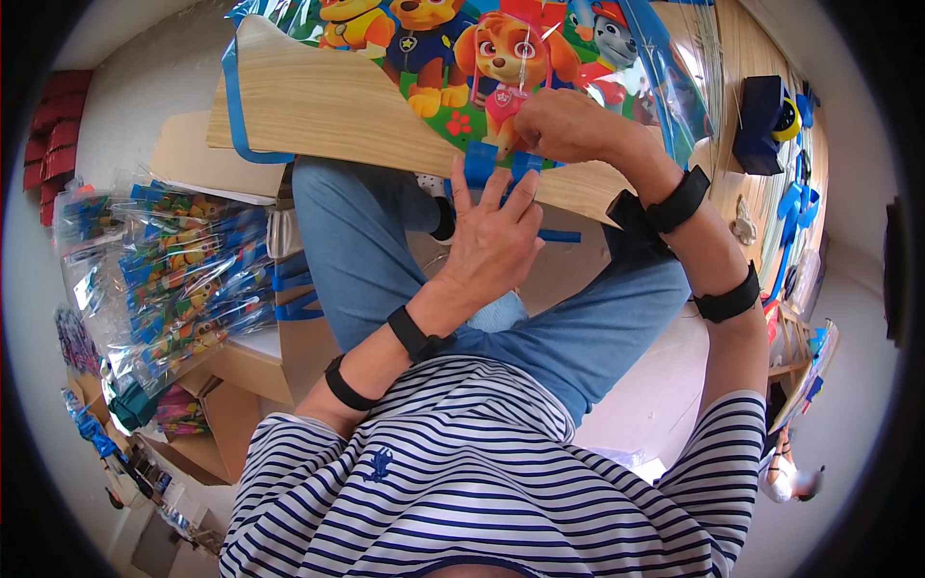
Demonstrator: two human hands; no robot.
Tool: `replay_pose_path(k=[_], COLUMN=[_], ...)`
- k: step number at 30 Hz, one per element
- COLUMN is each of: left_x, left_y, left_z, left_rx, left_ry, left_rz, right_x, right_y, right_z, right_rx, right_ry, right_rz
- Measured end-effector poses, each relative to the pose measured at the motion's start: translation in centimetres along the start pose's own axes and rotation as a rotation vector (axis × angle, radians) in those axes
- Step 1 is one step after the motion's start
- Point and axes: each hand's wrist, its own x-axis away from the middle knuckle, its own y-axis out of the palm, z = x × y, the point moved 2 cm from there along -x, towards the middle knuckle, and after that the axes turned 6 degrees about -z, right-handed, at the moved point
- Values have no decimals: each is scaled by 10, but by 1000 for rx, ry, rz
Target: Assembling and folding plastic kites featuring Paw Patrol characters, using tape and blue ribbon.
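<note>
Reaching left hand (491,236): near the centre of the frame, fingers stretched and parted, tips at the blue strap (480,162); the thumb is out of sight, so I cannot tell whether it pinches.
Curled right hand (568,125): above centre, folded almost closed over the lower part of the bag; its fingertips are hidden, so what it grips, if anything, cannot be told.
Printed bag (424,58): at the top of the frame, on the wood-grain table (308,106); its glossy film could slide or crease if the hands pull unevenly.
Strap by the fingers: laps the table's lower edge; it could twist or sit crooked if the left fingertips slip, since little tabletop seems to back it there.
Blue loop (232,96): upper left, bending past the table's left end; a shifting knee (323,193) might snag it and drag things askew.
Black wristband (679,199): right of centre, near the bag's clear edge; it might catch the film if that arm sweeps upward.
</note>
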Motion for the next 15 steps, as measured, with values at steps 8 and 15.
replay_pose_path(k=[8, 15], left_x=[-2, -4], left_y=[3, 8], left_z=[-2, -2], left_rx=[-21, -90], left_ry=[2, 24], left_rz=[-7, -6], right_x=[-4, -6], right_y=[8, 3], right_z=[7, 10], right_rx=[-28, 8], right_ry=[0, 28], right_rz=[37, 49])
